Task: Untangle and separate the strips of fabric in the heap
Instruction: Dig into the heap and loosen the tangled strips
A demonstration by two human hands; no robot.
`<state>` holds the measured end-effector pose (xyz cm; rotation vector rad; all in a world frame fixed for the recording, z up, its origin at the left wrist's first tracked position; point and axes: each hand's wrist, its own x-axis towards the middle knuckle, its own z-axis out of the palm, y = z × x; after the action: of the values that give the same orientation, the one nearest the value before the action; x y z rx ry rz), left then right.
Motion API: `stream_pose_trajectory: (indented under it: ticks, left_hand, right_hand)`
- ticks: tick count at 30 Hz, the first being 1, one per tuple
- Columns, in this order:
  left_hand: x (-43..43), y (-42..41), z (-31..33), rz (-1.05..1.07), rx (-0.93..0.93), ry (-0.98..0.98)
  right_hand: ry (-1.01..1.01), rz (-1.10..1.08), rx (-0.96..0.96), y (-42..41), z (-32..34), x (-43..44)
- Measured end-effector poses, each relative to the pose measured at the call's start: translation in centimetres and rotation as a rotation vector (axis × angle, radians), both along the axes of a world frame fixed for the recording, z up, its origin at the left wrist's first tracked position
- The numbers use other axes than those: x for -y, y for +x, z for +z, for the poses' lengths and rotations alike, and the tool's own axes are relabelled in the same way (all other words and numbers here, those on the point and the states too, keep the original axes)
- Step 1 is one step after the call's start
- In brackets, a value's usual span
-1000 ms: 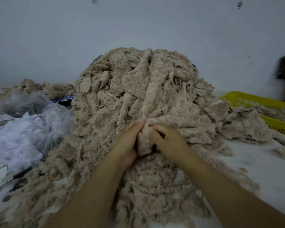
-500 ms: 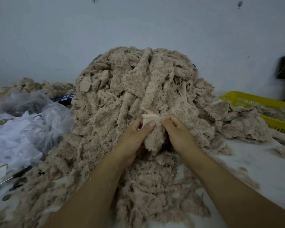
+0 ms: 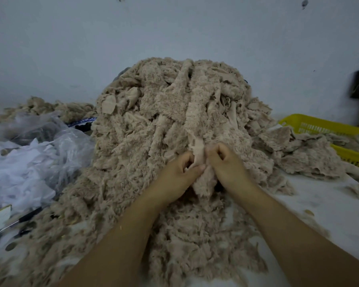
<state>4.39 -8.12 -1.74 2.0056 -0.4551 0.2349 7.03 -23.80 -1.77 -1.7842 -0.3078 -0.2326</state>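
Materials, as seen: heap of beige fabric strips [image 3: 153, 131] is cloth. Pile side shaggy, fluffy, matt; cut edges frayed. Where the backing is turned up it is flat, smooth, paler, also matt.
Beige fabric strip [image 3: 198, 151] pinched between left hand [image 3: 177, 172] and right hand [image 3: 226, 164]: smooth backing faces out above, fuzzy pile below.
Crumpled translucent plastic bags [image 3: 35, 162]: thin film, heavily creased, faint sheen.
Yellow slotted plastic basket [image 3: 311, 124]: rigid, smooth, slight gloss.
White worktop [image 3: 330, 206]: smooth, matt, scattered with lint.
Pale grey wall [image 3: 174, 27]: painted, matt, a few dark marks.
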Motion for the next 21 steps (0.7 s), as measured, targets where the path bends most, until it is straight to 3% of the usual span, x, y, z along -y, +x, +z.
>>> stream_pose_trajectory:
  ticks: [6,10,15,18,21]
  left_hand:
    - [0.5,-0.2,0.5,-0.069,-0.091,-0.085]
    - [-0.2,-0.1,0.1,-0.038,-0.145,-0.104]
    - [0.3,-0.4,0.2,-0.029,-0.143,-0.033]
    - [0.5,-0.7,0.7,-0.026,-0.124,-0.032]
    - [0.8,-0.9,1.2,-0.06,-0.111,-0.068]
  right_hand:
    - [0.177,-0.149,-0.09,0.1,-0.1,-0.2]
    - [0.276,0.01,-0.302,0.4,0.3,-0.1]
    - [-0.03,0.101,-0.109,-0.1,-0.3,-0.6]
    - [-0.044,0.001,-0.018,0.1,-0.2,-0.6]
    - [0.097,-0.1,-0.078,0.4,-0.1,-0.2]
